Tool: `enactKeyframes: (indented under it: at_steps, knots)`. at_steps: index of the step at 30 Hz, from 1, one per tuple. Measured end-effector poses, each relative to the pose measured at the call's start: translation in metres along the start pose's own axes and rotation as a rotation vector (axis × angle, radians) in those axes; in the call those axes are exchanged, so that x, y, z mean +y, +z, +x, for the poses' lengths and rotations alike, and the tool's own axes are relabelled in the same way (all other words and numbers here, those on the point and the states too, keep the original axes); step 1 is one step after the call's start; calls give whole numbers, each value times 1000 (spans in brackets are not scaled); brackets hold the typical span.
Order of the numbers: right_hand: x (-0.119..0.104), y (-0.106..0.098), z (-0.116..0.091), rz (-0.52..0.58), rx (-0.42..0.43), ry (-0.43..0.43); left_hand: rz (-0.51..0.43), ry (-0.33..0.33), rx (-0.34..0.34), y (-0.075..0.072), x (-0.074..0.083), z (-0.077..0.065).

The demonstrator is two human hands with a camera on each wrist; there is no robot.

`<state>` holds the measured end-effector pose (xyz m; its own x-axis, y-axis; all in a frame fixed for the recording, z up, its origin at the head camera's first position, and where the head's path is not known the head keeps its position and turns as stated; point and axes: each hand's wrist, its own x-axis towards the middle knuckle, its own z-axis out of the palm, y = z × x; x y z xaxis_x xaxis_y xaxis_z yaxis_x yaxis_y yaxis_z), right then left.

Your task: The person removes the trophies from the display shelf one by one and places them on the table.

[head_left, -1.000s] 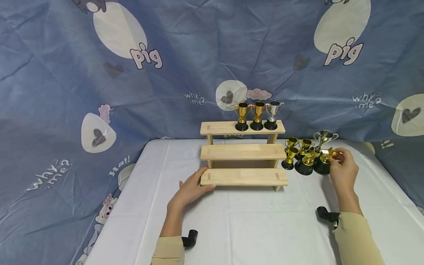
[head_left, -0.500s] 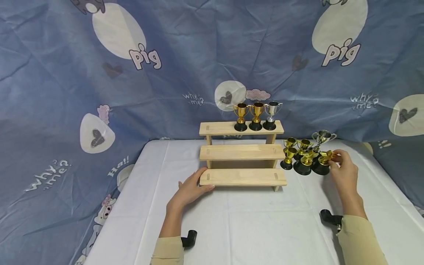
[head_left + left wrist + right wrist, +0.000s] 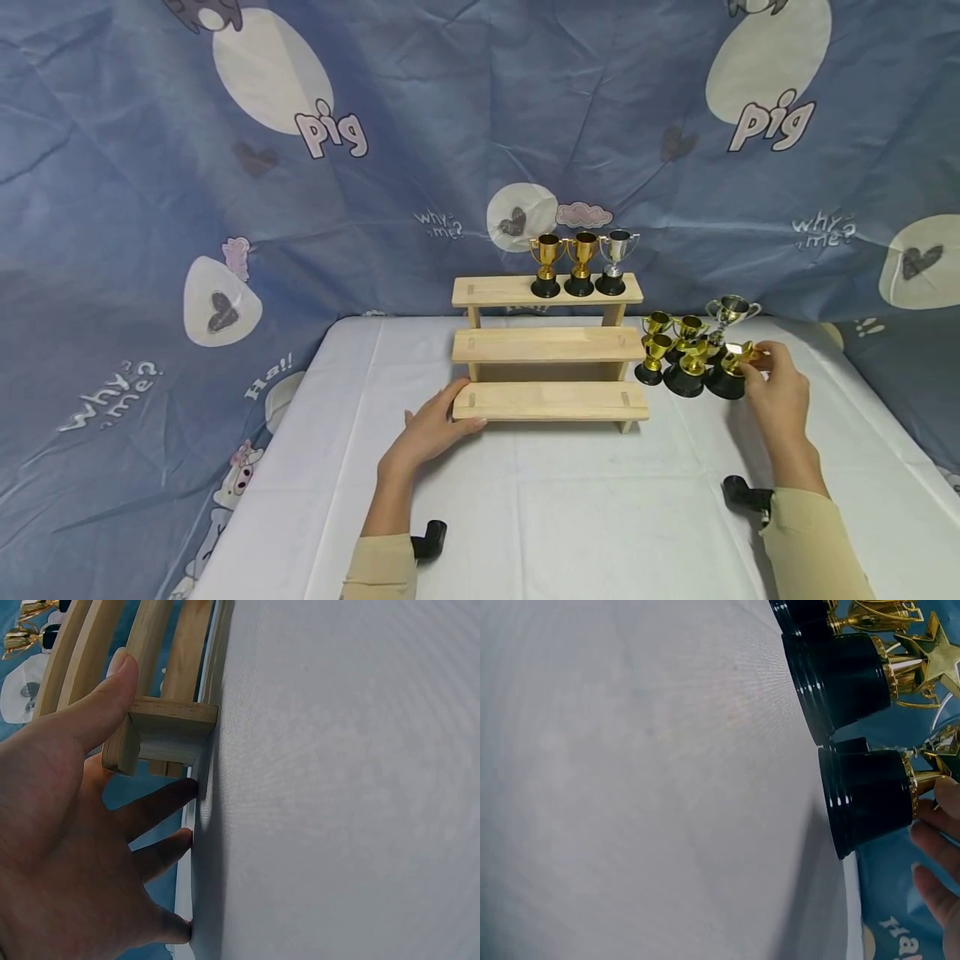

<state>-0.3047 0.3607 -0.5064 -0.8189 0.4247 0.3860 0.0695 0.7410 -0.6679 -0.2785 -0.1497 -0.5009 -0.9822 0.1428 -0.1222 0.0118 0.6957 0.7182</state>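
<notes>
The left hand (image 3: 427, 432), just left of the middle of the frame, points up and right. Its thumb and a finger pinch the low left end of the rack (image 3: 551, 400), and the other fingers spread wide. The rack is in the middle, its long side going left to right, its low step toward the bottom. Three cups (image 3: 581, 265) stand on top. In the right half, beside more cups (image 3: 684, 383), the star cup (image 3: 726, 385) is upright, its long way up and down. The right hand (image 3: 780, 390) reaches up and left, pinching it with bent fingers.
</notes>
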Motion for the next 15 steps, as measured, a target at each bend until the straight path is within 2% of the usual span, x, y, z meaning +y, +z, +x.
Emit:
enactKeyframes:
  at_steps: [15]
  knots:
    - [3, -1, 4, 34, -11, 13, 14, 2, 3, 2, -2, 0]
